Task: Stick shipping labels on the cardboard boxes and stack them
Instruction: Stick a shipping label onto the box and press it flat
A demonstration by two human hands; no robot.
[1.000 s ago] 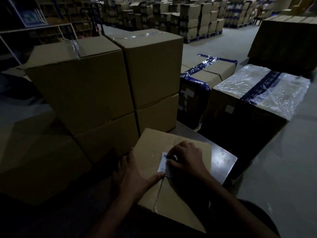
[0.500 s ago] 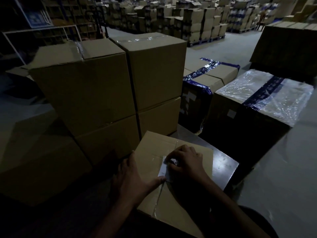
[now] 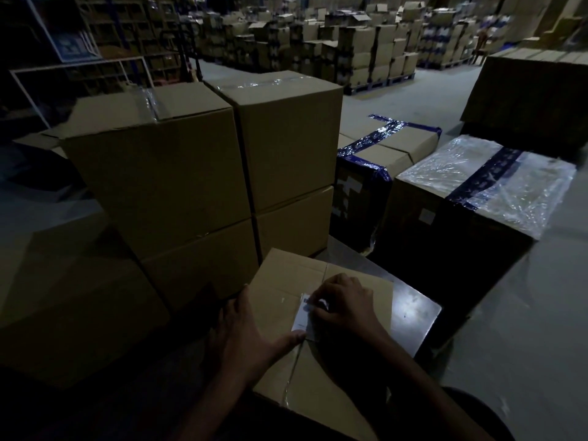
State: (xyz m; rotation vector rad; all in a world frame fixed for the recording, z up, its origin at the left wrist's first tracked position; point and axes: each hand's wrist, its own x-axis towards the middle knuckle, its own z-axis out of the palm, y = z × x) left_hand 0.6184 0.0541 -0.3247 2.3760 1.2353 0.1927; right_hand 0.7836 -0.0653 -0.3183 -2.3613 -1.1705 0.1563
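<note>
Dim warehouse floor point(image 3: 429, 100) surrounds the box point(image 3: 286, 281), whose top carries a white label point(image 3: 301, 316) with unreadable print. Right hand point(image 3: 345, 302) presses curled fingers onto the label; left hand point(image 3: 246, 332), spread, thumbs its lower edge.

A dark glossy table point(image 3: 413, 316) stands before distant warehouse shelving point(image 3: 133, 36).
</note>
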